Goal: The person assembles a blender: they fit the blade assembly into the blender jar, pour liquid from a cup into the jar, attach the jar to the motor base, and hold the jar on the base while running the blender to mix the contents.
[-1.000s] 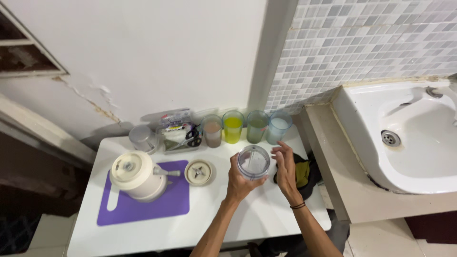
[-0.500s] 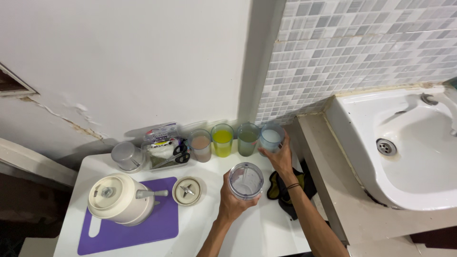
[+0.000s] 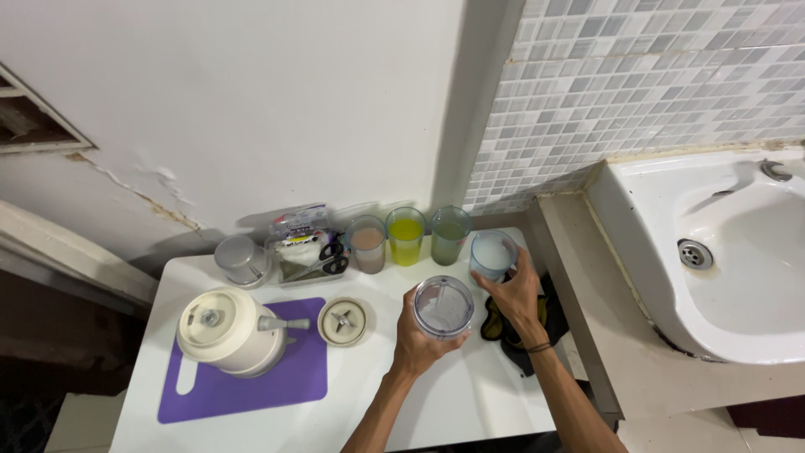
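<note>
One package shows: a clear plastic box (image 3: 302, 246) at the back of the white table (image 3: 470, 403), close against the wall. It is low and roughly rectangular, with see-through walls and a lid. Across its top runs a label (image 3: 293, 223), a pale strip with small patches of purple, red and dark print, too small to make out. Inside the box lie white and greenish contents, not clear enough to tell apart. A pair of black-handled scissors (image 3: 329, 257) rests against its front edge. The box stands between an upturned grey cup (image 3: 241, 259) and a glass of brownish drink (image 3: 367, 243). No signs or screens are in view.
</note>
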The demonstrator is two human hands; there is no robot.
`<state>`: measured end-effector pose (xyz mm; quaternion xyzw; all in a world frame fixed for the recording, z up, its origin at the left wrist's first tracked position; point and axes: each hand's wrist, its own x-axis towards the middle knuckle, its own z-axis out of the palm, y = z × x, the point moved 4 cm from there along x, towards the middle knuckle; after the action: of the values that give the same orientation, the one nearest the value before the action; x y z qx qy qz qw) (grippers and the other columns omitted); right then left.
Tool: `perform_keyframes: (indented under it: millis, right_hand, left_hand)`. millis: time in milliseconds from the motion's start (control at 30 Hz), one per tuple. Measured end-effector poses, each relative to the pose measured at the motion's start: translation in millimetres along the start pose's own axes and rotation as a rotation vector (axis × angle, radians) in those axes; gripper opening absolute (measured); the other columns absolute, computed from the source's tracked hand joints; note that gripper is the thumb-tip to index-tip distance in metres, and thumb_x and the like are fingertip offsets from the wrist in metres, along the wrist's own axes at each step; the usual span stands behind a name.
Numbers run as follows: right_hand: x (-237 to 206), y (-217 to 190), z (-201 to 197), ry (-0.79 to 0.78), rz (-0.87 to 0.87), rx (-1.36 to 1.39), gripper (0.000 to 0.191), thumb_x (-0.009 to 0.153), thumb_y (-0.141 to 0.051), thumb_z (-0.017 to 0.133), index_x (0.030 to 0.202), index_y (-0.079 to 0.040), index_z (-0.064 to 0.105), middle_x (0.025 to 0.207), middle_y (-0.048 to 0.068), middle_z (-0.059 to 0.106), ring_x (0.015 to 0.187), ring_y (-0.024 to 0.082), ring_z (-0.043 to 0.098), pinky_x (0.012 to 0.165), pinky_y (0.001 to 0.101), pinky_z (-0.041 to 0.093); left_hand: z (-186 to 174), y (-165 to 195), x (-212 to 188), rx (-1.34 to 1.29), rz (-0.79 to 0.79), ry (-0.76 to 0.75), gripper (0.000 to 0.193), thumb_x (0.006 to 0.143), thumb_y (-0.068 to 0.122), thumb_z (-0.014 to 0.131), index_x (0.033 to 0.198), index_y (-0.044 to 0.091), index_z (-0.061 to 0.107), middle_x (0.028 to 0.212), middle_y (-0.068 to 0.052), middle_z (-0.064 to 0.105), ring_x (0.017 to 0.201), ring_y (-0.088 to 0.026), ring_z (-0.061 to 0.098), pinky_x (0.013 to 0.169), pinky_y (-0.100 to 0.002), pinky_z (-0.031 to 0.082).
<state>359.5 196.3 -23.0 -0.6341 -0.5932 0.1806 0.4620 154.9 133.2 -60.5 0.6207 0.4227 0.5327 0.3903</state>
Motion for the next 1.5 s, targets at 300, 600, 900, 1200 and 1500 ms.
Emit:
perform_keyframes:
  millis: [300,600,900,1200,1500]
  right_hand:
    - [-43,-47,-19,-0.113,-0.207,0.145,0.088,0.064,-0.028,0.093,0.134,0.002,0.049,0.129,0.020,0.059,0.119,0.031,0.065,0.096,0.0442,0.061]
    - [-58,-104,-31,-0.138,-0.467,0.010,0.086,0.062,-0.021,0.088,0.135,0.001,0.049,0.124,0.019,0.059,0.111,0.032,0.064,0.090,0.0424,0.057]
    - [-69,-114,-21,-0.258,-0.402,0.042,0.090,0.061,-0.019,0.086,0.136,0.001,0.041,0.122,0.021,0.064,0.113,0.036,0.066,0.096,0.0442,0.055]
    - [-72,-125,-18,-0.311,-0.435,0.049,0.086,0.063,-0.018,0.086,0.134,-0.001,0.042,0.118,0.021,0.066,0.109,0.036,0.069,0.092,0.0429,0.058]
    - [-61,-131,-18,-0.424,-0.392,0.016,0.091,0.054,-0.011,0.085,0.136,-0.005,0.043,0.121,0.016,0.063,0.112,0.036,0.065,0.095,0.0445,0.054]
  left_hand:
    - [-29,17,-24,0.154,0.159,0.147,0.105,0.068,0.026,0.094,0.151,0.002,0.034,0.134,-0.016,0.045,0.130,-0.030,0.054,0.110,-0.042,0.052]
    - [-49,30,-40,0.265,0.163,0.297,0.103,0.058,0.033,0.100,0.134,0.000,0.039,0.121,-0.016,0.042,0.119,-0.031,0.052,0.099,-0.043,0.051]
    - [-57,39,-48,0.042,0.068,0.202,0.102,0.062,0.025,0.092,0.141,-0.002,0.033,0.127,-0.016,0.058,0.119,-0.026,0.061,0.102,-0.039,0.052]
    - [-70,54,-48,-0.005,0.044,0.184,0.091,0.060,0.022,0.097,0.133,0.002,0.045,0.124,-0.016,0.060,0.118,-0.025,0.064,0.101,-0.038,0.056]
    - [-64,42,-39,-0.040,-0.012,0.124,0.097,0.061,0.024,0.095,0.136,0.001,0.039,0.127,-0.019,0.065,0.119,-0.028,0.066,0.103,-0.039,0.055]
